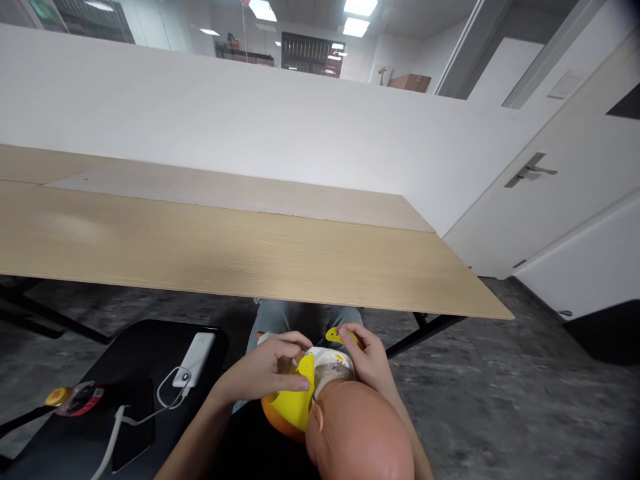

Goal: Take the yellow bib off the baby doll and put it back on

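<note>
A bald baby doll [360, 433] lies on my lap, its head toward me, in a white garment [330, 357] with small yellow prints. At the left side of its neck is a soft yellow bib [295, 403] with an orange lower part. My left hand [267, 367] is closed around the bib's near strap, thumb across the yellow, fingers partly hidden. On the doll's other side my right hand [369, 353] pinches a yellow strap end [333, 335] with small holes, between thumb and fingers. The strap ends are apart.
A wooden table [250, 260] stretches ahead, above my knees. On a black chair [165, 340] at my left lie a white power bank [195, 360] with a cable, a dark phone [134, 427] and a bottle with a yellow cap [57, 397]. A white door [565, 193] stands at the right.
</note>
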Available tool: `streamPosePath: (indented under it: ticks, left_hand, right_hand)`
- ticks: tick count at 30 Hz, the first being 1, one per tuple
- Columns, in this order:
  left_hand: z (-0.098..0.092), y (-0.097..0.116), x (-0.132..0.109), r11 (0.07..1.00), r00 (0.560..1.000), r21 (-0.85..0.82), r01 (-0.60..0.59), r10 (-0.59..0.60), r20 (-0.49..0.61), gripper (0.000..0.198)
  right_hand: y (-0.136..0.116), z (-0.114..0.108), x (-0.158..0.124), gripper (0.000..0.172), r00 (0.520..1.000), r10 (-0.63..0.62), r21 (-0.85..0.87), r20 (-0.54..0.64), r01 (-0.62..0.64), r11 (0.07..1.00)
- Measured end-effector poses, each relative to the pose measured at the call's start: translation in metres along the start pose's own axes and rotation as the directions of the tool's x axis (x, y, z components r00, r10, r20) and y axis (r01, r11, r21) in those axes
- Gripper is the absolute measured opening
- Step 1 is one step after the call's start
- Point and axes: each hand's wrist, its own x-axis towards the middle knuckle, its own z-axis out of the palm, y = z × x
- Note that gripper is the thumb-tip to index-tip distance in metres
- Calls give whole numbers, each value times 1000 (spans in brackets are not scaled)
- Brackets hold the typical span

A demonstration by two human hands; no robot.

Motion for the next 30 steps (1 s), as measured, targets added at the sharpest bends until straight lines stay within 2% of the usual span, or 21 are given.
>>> streamPosePath:
  ticks: [7,14,20,24,26,30]
  left_hand:
    - [3,-3,-1,999,999,-20,26,-27,-28,23]
    - [5,-3,-2,998,999,64,22,-19,-48,18]
    - [2,1,-2,998,999,61,-3,0,48,38]
    - [-1,1,-6,997,988,42,-68,61,142,26]
    - [-2,0,-7,997,988,40,-67,61,140,19]
    - [-1,3,-6,998,995,67,-1,-6,96,26]
  right_hand:
    - [0,0,1,36,1000,-8,5,19,8,1000]
    - [-5,0,0,37,1000,-29,-8,7,29,1000]
    - [0,0,1,38,1000,-7,-12,23,7,1000]
    - [1,1,1,47,997,56,-34,44,-55,998]
    - [2,2,0,49,998,49,-55,33,-47,997]
    - [4,1,-1,50,1000,21,-78,-3,-21,997]
